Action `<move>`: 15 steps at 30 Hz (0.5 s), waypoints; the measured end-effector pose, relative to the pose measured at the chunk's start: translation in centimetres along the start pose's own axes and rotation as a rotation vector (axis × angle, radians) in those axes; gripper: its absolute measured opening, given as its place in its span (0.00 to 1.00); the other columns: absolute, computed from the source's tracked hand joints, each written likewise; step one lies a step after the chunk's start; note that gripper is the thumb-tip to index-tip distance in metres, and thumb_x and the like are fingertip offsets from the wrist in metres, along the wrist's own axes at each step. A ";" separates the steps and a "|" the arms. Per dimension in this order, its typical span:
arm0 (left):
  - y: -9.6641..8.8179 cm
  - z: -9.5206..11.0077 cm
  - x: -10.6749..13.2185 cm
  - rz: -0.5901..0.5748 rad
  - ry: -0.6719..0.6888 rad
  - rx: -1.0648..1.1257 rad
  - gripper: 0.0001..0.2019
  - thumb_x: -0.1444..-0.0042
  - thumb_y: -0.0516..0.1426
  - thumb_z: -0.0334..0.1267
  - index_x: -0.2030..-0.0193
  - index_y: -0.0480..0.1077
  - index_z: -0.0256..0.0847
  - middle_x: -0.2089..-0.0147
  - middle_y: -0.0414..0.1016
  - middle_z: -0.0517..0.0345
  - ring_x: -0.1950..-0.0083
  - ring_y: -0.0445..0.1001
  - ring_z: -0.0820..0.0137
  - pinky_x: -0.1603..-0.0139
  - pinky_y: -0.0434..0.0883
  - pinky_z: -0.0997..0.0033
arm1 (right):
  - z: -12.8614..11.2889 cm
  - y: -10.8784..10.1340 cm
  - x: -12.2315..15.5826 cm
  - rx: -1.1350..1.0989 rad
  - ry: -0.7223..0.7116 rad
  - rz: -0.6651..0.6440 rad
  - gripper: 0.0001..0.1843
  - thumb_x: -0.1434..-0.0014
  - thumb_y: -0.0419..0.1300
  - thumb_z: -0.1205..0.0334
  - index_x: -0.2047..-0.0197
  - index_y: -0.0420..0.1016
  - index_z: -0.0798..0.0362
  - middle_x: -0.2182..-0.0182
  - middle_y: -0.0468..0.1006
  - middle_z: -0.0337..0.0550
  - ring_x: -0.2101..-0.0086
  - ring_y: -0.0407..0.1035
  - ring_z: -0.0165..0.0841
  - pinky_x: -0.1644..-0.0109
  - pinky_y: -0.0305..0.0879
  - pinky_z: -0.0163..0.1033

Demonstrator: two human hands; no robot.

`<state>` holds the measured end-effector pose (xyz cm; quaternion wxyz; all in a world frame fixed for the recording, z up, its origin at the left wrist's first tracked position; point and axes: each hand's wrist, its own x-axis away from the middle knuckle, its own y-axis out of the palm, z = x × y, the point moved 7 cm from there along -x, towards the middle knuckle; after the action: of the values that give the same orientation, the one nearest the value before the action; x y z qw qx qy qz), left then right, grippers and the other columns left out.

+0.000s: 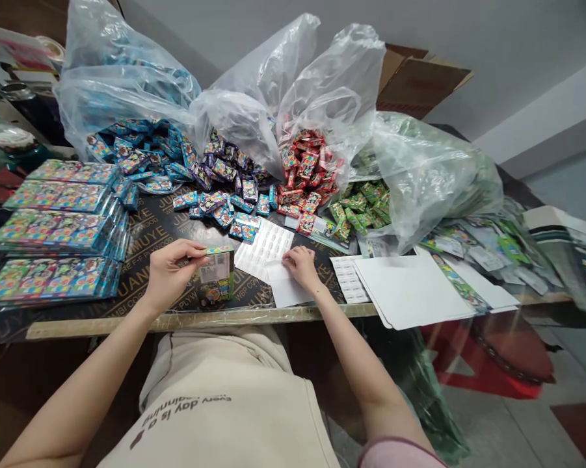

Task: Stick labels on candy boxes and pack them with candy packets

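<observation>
My left hand (pixel 172 268) is closed on a small green box (pixel 216 275) that stands upright near the table's front edge. My right hand (pixel 300 263) rests on a white sticker sheet (pixel 266 252), its fingertips pinched at the sheet's lower edge; whether they hold a sticker is too small to tell. Beyond lie heaps of small packets: blue packets (pixel 146 156), purple packets (pixel 229 179), red packets (pixel 307 175) and green packets (pixel 363 205), spilling from clear plastic bags (pixel 293 84).
Stacks of flat colourful packs (pixel 53 227) fill the table's left side. White sheets (pixel 410 289) lie to the right, with more printed cards (pixel 473 244) beyond them. A cardboard box (pixel 414 78) stands behind the bags. A red stool (pixel 492 364) sits under the table's right end.
</observation>
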<state>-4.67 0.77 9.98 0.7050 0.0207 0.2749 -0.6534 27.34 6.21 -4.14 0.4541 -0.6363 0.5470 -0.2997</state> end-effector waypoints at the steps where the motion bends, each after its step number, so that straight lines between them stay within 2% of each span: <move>1: 0.4 0.0 0.0 -0.018 -0.003 0.004 0.02 0.50 0.63 0.34 0.72 0.76 0.39 0.66 0.79 0.54 0.64 0.77 0.68 0.63 0.73 0.70 | 0.0 0.0 0.1 -0.012 -0.011 0.006 0.07 0.43 0.56 0.68 0.71 0.74 0.53 0.67 0.76 0.48 0.59 0.64 0.41 0.51 0.52 0.47; 4: 1.2 0.0 0.1 -0.054 -0.003 0.012 0.02 0.50 0.62 0.34 0.72 0.75 0.39 0.66 0.79 0.53 0.64 0.77 0.69 0.63 0.73 0.71 | -0.3 0.2 0.3 -0.067 -0.038 0.014 0.08 0.43 0.55 0.68 0.73 0.70 0.53 0.69 0.75 0.48 0.62 0.65 0.40 0.55 0.56 0.44; 9: 1.5 0.1 0.1 -0.074 0.016 0.009 0.02 0.49 0.62 0.33 0.71 0.75 0.38 0.65 0.79 0.53 0.63 0.77 0.68 0.62 0.73 0.70 | 0.0 -0.1 0.3 -0.161 -0.010 0.031 0.05 0.44 0.53 0.67 0.71 0.65 0.51 0.70 0.73 0.47 0.65 0.66 0.38 0.59 0.60 0.40; 15: 1.7 0.6 0.2 -0.070 0.094 -0.035 0.03 0.47 0.61 0.32 0.71 0.73 0.39 0.65 0.78 0.54 0.64 0.76 0.69 0.60 0.72 0.69 | 0.8 -1.9 0.3 -0.280 0.080 0.052 0.05 0.41 0.49 0.63 0.68 0.62 0.50 0.71 0.74 0.42 0.71 0.68 0.34 0.65 0.62 0.38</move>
<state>-2.83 0.58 9.84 0.6683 0.0294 0.3194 -0.6712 28.96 6.06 -2.81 0.3464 -0.6666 0.6173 -0.2336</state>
